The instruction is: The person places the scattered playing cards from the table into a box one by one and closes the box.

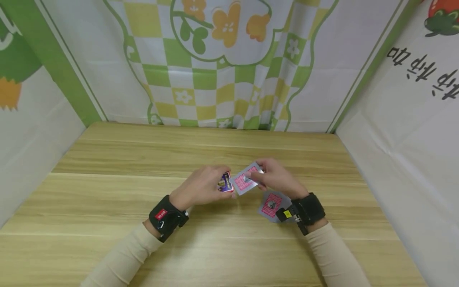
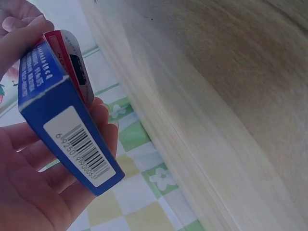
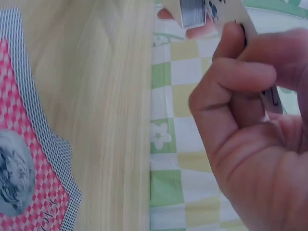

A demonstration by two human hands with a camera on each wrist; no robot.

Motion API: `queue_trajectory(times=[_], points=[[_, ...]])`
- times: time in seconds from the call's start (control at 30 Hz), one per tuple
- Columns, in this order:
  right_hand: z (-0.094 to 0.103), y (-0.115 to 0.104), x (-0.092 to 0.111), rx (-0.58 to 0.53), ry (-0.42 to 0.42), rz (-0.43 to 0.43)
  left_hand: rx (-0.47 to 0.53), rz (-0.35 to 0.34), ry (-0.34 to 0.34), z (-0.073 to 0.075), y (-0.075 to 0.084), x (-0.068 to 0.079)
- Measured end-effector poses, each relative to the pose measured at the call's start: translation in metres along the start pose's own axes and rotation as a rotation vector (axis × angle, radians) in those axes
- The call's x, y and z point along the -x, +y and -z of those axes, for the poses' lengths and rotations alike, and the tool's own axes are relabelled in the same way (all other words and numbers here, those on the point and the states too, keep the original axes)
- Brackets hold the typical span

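My left hand grips a small blue playing-card box, whose barcode end shows in the left wrist view. A red and white piece lies along the box's side there. In the right wrist view, the thin edges of stacked cards show at the box. My right hand pinches a playing card with a pink checked back, thumb on top. The card's near corner is at the box's right end; whether they touch, I cannot tell. Below the right wrist, overlapping playing cards lie back up on the table.
The wood-grain table runs back to a checked green and yellow cloth. White printed cloth walls stand at both sides. The black band on my right wrist partly covers the cards on the table.
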State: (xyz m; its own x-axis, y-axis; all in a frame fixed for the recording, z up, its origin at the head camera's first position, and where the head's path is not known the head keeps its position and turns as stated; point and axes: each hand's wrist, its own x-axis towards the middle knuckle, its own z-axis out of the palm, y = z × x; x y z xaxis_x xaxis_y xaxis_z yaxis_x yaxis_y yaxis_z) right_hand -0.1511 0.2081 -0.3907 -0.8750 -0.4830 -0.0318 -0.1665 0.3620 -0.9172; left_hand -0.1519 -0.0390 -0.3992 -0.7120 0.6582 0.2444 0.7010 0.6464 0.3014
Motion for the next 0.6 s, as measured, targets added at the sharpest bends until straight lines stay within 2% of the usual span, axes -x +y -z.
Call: queue_trajectory(times=[0.3, 0.6], points=[[-0.011, -0.002, -0.002, -0.01, 0.119, -0.029, 0.03, -0.006, -0.015, 0.0, 0.002, -0.002], [-0.036, 0.0, -0.01, -0.124, 0.115, -0.021, 0.042, -0.001, -0.005, 0.0, 0.0, 0.0]])
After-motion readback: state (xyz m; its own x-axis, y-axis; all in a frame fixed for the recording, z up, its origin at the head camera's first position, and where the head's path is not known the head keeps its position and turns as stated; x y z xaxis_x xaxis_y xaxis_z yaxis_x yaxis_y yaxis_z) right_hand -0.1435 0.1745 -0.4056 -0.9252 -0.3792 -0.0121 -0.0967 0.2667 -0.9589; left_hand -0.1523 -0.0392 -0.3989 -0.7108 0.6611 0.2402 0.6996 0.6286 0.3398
